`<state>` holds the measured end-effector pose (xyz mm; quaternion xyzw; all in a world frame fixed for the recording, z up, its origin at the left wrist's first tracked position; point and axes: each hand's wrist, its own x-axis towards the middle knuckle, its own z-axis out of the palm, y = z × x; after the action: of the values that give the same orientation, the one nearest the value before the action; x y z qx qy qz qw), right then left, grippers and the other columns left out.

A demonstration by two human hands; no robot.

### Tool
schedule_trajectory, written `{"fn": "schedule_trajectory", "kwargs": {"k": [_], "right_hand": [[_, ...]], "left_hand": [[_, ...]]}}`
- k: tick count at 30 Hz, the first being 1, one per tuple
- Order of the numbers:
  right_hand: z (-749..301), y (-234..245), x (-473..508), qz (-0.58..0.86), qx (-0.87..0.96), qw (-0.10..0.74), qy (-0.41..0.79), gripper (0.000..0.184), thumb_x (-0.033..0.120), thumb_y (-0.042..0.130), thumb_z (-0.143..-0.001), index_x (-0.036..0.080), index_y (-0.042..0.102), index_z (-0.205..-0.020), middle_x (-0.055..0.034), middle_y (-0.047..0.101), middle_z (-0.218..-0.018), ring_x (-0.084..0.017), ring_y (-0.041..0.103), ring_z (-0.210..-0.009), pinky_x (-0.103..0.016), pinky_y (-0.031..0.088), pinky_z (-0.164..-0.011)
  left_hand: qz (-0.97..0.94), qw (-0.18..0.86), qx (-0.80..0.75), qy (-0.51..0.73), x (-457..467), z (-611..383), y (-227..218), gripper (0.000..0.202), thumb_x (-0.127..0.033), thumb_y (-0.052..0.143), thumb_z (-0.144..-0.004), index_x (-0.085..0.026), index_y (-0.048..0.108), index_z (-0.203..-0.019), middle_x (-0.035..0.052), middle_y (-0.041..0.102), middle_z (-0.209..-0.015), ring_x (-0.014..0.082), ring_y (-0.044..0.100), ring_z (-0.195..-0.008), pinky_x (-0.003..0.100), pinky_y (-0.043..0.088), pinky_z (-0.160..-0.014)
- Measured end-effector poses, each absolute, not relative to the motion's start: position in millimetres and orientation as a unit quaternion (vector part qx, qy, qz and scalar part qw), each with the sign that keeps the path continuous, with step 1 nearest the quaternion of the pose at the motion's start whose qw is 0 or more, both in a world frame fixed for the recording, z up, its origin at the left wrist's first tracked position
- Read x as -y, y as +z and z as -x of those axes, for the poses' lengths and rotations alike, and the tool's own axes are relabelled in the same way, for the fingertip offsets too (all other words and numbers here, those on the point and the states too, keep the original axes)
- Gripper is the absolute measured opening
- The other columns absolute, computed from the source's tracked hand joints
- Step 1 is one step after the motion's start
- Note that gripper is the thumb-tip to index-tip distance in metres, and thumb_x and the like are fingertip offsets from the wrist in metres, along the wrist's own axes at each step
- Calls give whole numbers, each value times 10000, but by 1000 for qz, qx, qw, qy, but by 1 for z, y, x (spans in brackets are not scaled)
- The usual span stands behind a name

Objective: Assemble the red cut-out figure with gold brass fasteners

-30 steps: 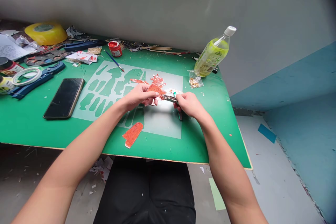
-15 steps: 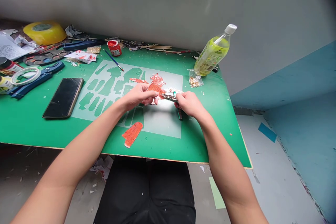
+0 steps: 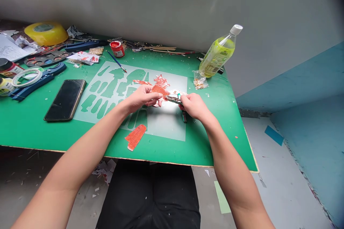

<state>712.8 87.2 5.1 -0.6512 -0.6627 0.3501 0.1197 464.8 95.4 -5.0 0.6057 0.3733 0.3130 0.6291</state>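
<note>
Spanning the area below the grip, a flat green tabletop carries a rectangular frosted sheet with green shapes showing in its left part. A clear plastic bottle of yellow-green liquid stands beyond and to the right of the grip; a black rectangular smartphone lies to its left. The right hand is closed around a metal plier-like tool with green-and-black handles. The left hand pinches a flat orange-red painted piece between thumb and fingers, over the sheet. The tool tip meets the piece's right end; whether its jaws are clamped cannot be told. A second orange-red strip lies on the near side of the grip. Beyond and left are a red paint jar and a slim blue-handled paintbrush. A small clear plastic bag sits just beside the bottle base.
</note>
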Motion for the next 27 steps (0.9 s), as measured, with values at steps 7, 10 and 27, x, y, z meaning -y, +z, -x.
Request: {"fn": "schedule_trajectory", "kwargs": {"k": [7, 10, 27], "right_hand": [[-714, 2, -87, 642, 666, 130, 357, 462, 426, 391, -946, 205, 551, -574, -19, 571, -518, -133, 437, -471, -279, 286, -496], [-714, 2, -87, 642, 665, 132, 359, 462, 430, 396, -945, 206, 541, -567, -19, 571, -515, -132, 439, -467, -277, 292, -494], [-713, 0, -86, 648, 679, 135, 319, 455, 404, 397, -937, 219, 470, -528, -24, 528, -502, -147, 429, -499, -300, 298, -525]], "left_hand": [[-604, 629, -377, 312, -94, -466, -2, 316, -337, 688, -917, -162, 726, -656, -11, 460, -513, 113, 426, -544, 257, 324, -567], [-606, 629, -373, 313, -94, -466, -2, 328, -345, 689, -920, -168, 726, -647, -11, 447, -509, 121, 437, -550, 260, 344, -575], [-601, 632, -369, 323, -94, -468, -3, 356, -335, 700, -900, -193, 628, -582, -8, 463, -532, 128, 477, -556, 275, 370, -577]]}}
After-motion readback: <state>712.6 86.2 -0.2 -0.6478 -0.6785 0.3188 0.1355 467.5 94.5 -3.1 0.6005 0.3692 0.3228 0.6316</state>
